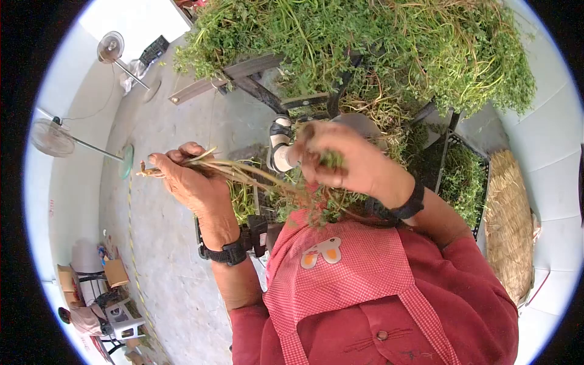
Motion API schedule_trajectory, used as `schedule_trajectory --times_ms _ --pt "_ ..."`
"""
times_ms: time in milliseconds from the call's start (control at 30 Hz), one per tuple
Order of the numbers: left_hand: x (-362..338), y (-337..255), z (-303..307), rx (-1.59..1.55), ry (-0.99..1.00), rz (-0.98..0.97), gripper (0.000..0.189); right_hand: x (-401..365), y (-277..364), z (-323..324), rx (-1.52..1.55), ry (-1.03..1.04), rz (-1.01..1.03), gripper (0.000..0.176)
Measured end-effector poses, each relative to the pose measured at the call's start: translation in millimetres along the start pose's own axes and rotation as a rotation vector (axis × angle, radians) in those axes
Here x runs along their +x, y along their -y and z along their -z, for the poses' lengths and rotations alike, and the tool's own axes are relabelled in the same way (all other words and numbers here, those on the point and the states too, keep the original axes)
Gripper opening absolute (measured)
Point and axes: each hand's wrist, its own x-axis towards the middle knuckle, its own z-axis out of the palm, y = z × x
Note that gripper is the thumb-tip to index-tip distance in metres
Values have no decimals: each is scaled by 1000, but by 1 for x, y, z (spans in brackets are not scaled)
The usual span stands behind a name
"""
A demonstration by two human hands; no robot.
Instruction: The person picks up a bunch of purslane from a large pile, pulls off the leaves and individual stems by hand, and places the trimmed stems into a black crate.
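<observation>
My left hand is closed around a bunch of pale plant stems, whose root ends stick out to the left past my fingers. My right hand grips the leafy green end of the same bunch just above my chest. Both wrists carry black bands. The stems run across between the two hands, and more leaves hang down over my red checked apron.
A big heap of green herbs lies on a dark frame ahead. A black crate with greens and a straw bundle are on the right. Two standing fans and boxes stand on the concrete floor to the left. A sandalled foot shows below the frame.
</observation>
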Motion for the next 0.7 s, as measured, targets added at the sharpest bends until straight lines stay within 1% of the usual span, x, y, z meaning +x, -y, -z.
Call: schedule_trajectory --times_ms 33,100,133,200,233,300,333,400,433,500,533,600,667,700 --pt "0 1 0 -13 5 17 41 4 -12 8 23 94 -99 4" --pt "1 2 -1 -26 12 33 41 6 -36 8 -9 116 -174 11" --pt "1 2 -1 -32 3 30 42 4 -40 3 -10 117 -171 11" --pt "2 3 -2 -40 -7 24 43 1 -43 -8 -599 -34 73 17" --pt "2 3 -2 -19 -8 -14 44 4 -46 -3 -602 -32 73 17" --pt "1 2 -3 -4 -13 -55 45 11 -54 6 -908 -44 372 23" --pt "-2 0 -4 31 -8 -55 46 11 -54 6 -910 -42 370 23" --pt "-6 1 -4 64 -6 -54 47 10 -53 4 -881 -94 170 26" --pt "-8 2 -4 65 -3 -48 47 11 -53 4 -882 -94 168 26" --pt "-10 5 -3 65 2 -41 47 17 -54 3 -1057 -169 328 27" --pt "-11 7 -3 66 15 -32 47 21 -58 4 -1058 -170 328 27" --pt "-14 10 -2 68 31 -22 47 30 -62 6 -1080 -194 422 28" --pt "-18 11 -1 82 73 23 40 31 -58 5 -1127 -171 395 28" --pt "-19 11 -3 82 73 24 40 31 -55 4 -1174 -145 367 28"
